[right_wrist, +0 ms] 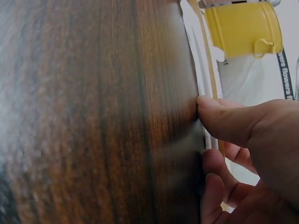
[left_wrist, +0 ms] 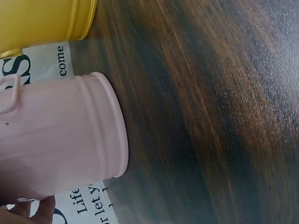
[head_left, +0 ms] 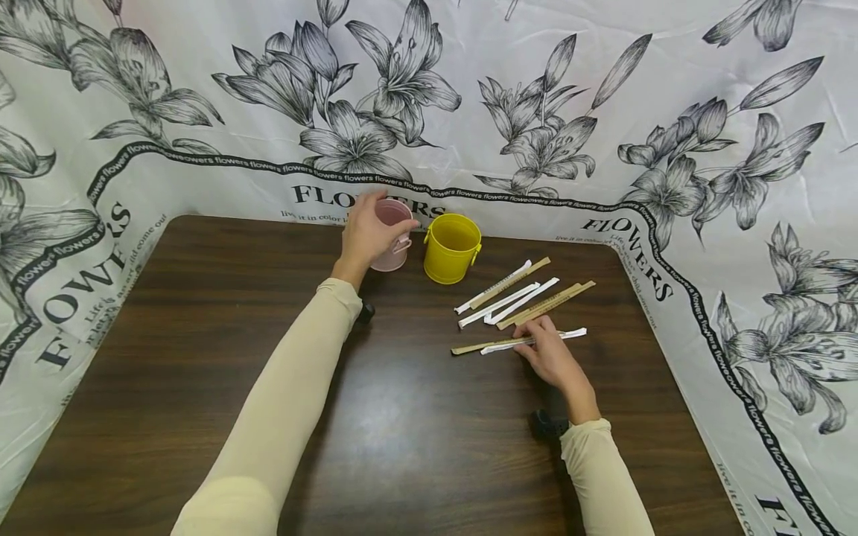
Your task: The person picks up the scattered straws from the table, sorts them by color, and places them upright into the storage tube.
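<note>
At the back of the table my left hand (head_left: 369,231) grips a small pink bucket (head_left: 395,257) near its rim, thumb on one side and fingers on the other. In the left wrist view the pink bucket (left_wrist: 56,135) shows its base close to the wood. Nearer the front, my right hand (head_left: 551,357) pinches a white paper-wrapped straw (head_left: 499,346). A brown wrapped straw (head_left: 469,348) lies alongside it, and I cannot tell whether the fingers hold that too. The right wrist view shows the thumb (right_wrist: 229,121) against the white wrapper (right_wrist: 196,46).
A yellow bucket (head_left: 447,257) stands just right of the pink one. Several white straws (head_left: 499,305) and brown straws (head_left: 546,304) lie slanted behind my right hand. The dark wooden table (head_left: 402,417) meets a flower-printed cloth (head_left: 536,149) along its back and sides.
</note>
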Available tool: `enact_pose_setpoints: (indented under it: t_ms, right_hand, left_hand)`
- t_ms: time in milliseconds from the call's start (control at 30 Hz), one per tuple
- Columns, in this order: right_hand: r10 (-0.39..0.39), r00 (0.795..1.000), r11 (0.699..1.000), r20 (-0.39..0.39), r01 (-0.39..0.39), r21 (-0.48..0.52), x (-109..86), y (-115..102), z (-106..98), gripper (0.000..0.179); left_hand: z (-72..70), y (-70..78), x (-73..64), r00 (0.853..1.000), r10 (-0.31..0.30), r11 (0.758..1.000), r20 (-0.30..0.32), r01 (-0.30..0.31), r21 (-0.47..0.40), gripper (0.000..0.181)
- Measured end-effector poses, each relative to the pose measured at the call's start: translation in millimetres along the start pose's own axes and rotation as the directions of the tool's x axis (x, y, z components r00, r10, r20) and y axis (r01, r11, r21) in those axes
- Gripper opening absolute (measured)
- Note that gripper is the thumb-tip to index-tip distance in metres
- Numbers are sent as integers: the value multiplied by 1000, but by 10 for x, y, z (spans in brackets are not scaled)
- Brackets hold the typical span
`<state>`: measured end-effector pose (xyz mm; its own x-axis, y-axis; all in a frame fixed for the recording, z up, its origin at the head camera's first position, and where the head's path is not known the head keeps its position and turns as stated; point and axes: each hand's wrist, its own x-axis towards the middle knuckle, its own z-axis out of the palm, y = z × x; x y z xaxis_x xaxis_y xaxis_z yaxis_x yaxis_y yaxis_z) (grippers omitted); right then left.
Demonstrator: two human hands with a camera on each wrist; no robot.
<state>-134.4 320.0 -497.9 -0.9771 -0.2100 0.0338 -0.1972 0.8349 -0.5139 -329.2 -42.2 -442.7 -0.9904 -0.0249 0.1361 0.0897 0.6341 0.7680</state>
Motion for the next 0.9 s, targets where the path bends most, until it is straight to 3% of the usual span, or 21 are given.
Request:
enact_pose_setpoints:
  t_ms: [233, 467, 733, 900]
  right_hand:
    - [15, 1000, 1000, 20, -15, 6, 23, -8, -4, 18]
    - [23, 1000, 1000, -4, -23, -10, -4, 3, -2, 21]
    - [-45, 986, 999, -162, 46, -1, -1, -74, -17, 19]
    - [-118, 942, 991, -313, 133, 27, 61, -219, -83, 15]
  left_hand:
    - [-18, 2, 4, 1000, -23, 999, 16, 23, -31, 107]
    - [-3, 23, -2, 999, -34, 998, 25, 35, -45, 101]
    - [2, 32, -20, 999, -46, 998, 22, 47, -39, 101]
    - [-10, 41, -24, 999, -43, 998, 24, 44, -40, 99]
